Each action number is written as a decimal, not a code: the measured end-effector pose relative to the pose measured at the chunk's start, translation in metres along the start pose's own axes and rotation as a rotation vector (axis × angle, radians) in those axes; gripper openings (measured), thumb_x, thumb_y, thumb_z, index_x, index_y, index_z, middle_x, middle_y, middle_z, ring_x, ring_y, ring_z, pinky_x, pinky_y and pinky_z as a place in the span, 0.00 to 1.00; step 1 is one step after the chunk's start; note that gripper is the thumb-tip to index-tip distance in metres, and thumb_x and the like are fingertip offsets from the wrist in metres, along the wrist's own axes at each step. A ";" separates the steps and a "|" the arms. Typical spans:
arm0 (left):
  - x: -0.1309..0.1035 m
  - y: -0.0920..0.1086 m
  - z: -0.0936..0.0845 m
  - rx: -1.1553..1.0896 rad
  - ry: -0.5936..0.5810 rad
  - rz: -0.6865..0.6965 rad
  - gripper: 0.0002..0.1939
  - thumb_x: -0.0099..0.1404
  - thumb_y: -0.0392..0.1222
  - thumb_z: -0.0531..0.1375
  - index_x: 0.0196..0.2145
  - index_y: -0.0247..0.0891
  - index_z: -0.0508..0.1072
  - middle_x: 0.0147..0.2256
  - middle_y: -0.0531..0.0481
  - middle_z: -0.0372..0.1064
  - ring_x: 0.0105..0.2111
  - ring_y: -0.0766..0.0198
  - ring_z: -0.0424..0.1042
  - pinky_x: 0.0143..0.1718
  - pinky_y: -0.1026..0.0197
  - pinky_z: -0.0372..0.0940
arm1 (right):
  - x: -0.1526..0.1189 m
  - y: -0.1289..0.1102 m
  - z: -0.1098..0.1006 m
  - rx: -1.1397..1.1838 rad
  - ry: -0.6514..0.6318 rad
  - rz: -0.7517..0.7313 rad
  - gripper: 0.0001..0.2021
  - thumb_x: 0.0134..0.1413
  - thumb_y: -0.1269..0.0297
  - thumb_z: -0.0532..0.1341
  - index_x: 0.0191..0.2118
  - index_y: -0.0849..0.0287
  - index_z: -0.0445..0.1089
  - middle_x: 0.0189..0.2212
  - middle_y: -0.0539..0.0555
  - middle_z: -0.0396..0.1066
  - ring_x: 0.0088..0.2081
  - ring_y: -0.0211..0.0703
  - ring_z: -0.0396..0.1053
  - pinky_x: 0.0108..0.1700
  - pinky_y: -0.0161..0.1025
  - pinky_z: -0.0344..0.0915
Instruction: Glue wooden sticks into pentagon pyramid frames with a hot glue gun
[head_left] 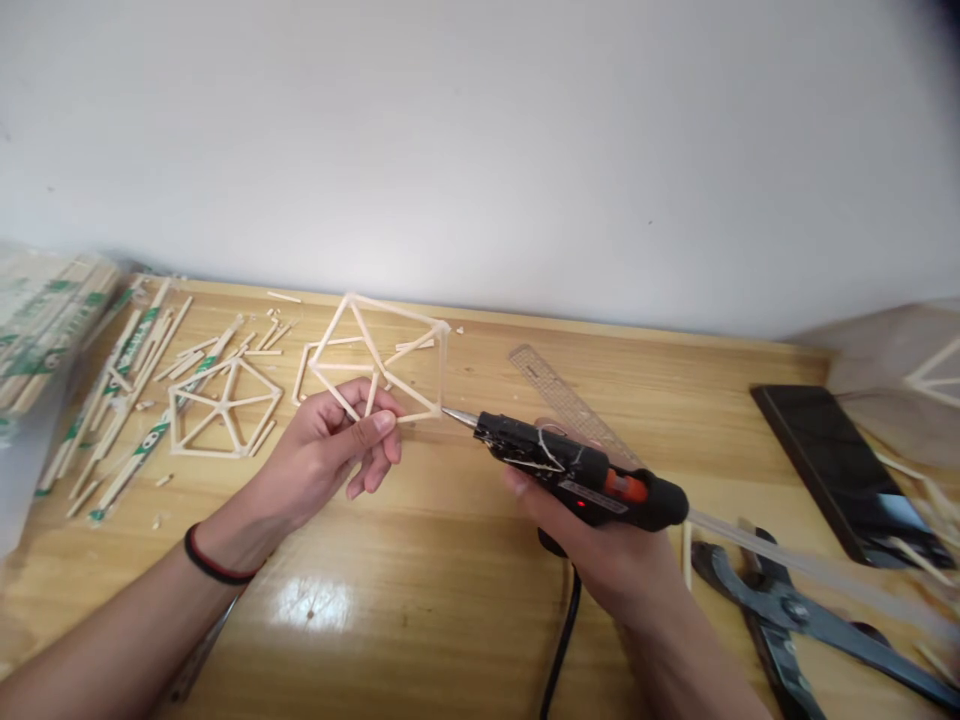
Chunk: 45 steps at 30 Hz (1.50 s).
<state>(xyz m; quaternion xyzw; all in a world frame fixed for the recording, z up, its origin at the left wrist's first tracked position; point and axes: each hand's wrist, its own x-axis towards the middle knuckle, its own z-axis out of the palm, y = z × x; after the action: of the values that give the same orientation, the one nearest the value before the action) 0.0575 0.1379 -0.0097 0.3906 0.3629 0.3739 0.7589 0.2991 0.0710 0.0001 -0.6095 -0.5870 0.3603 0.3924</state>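
Observation:
Between the thumb and fingers of my left hand (pixel 349 440) is a pentagon frame (pixel 405 374) made of thin wooden sticks, with spokes meeting near its middle. It is raised above the table and tilted. My right hand (pixel 607 560) is wrapped round a black hot glue gun (pixel 555 465) with a small red light lit. The metal nozzle points left, its tip at the frame's lower right corner; I cannot tell whether it touches. A clear glue stick (pixel 757 545) sticks out of the gun's back. A second pentagon frame (pixel 222 408) lies on the table left of my left hand.
Chopsticks (pixel 127 400), some in green-printed wrappers, and cut pieces lie at the left beside a plastic bag (pixel 49 340). A clear ruler (pixel 562 395) lies behind the gun. Pliers (pixel 795 610) and a black phone (pixel 840 470) are at the right. The gun's cord (pixel 562 640) runs toward me.

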 end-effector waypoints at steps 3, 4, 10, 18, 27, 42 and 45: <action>0.002 -0.003 -0.002 0.005 -0.027 0.009 0.12 0.68 0.45 0.71 0.36 0.35 0.76 0.26 0.54 0.76 0.16 0.76 0.66 0.15 0.75 0.58 | 0.000 0.001 -0.001 0.108 -0.037 0.070 0.10 0.61 0.54 0.67 0.31 0.51 0.73 0.24 0.50 0.67 0.27 0.46 0.67 0.28 0.42 0.66; 0.002 -0.003 -0.002 0.006 -0.028 0.012 0.12 0.68 0.45 0.71 0.36 0.35 0.76 0.26 0.54 0.76 0.16 0.76 0.66 0.15 0.75 0.58 | 0.000 0.002 -0.002 0.132 -0.049 0.086 0.09 0.61 0.54 0.67 0.32 0.51 0.74 0.23 0.50 0.66 0.27 0.47 0.68 0.28 0.42 0.67; 0.001 -0.006 -0.004 0.055 0.012 -0.004 0.15 0.66 0.49 0.73 0.33 0.34 0.77 0.24 0.53 0.73 0.18 0.75 0.66 0.16 0.74 0.58 | -0.004 0.002 -0.004 0.247 -0.088 0.226 0.13 0.57 0.52 0.71 0.30 0.53 0.72 0.17 0.47 0.61 0.21 0.42 0.61 0.21 0.40 0.61; 0.003 0.013 -0.019 0.270 -0.127 0.025 0.11 0.64 0.44 0.73 0.32 0.34 0.80 0.26 0.48 0.74 0.20 0.69 0.69 0.19 0.70 0.63 | -0.001 0.006 -0.016 0.303 -0.216 0.216 0.12 0.52 0.53 0.72 0.32 0.54 0.76 0.24 0.49 0.68 0.24 0.41 0.64 0.23 0.38 0.63; 0.000 0.014 -0.022 0.564 -0.240 -0.075 0.07 0.68 0.43 0.67 0.34 0.38 0.80 0.30 0.48 0.73 0.23 0.67 0.70 0.24 0.67 0.68 | 0.005 0.004 -0.031 0.148 -0.530 0.166 0.09 0.56 0.53 0.71 0.37 0.51 0.82 0.30 0.51 0.79 0.32 0.49 0.76 0.31 0.42 0.75; 0.001 0.018 -0.018 0.553 -0.330 -0.025 0.07 0.68 0.41 0.65 0.33 0.41 0.83 0.29 0.46 0.77 0.22 0.63 0.75 0.26 0.65 0.70 | 0.001 0.009 -0.029 0.135 -0.582 0.226 0.11 0.56 0.49 0.72 0.40 0.49 0.85 0.33 0.52 0.83 0.34 0.51 0.79 0.33 0.44 0.77; 0.001 0.020 -0.017 0.540 -0.339 -0.033 0.09 0.68 0.43 0.66 0.32 0.40 0.84 0.29 0.45 0.78 0.22 0.62 0.75 0.25 0.64 0.71 | 0.000 0.010 -0.029 0.160 -0.587 0.238 0.11 0.56 0.50 0.72 0.39 0.49 0.84 0.31 0.52 0.82 0.33 0.52 0.79 0.32 0.44 0.76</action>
<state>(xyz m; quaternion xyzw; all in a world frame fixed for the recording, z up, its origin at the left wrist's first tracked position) 0.0384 0.1527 -0.0003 0.6286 0.3237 0.1814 0.6835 0.3300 0.0697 0.0033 -0.5109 -0.5697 0.6091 0.2083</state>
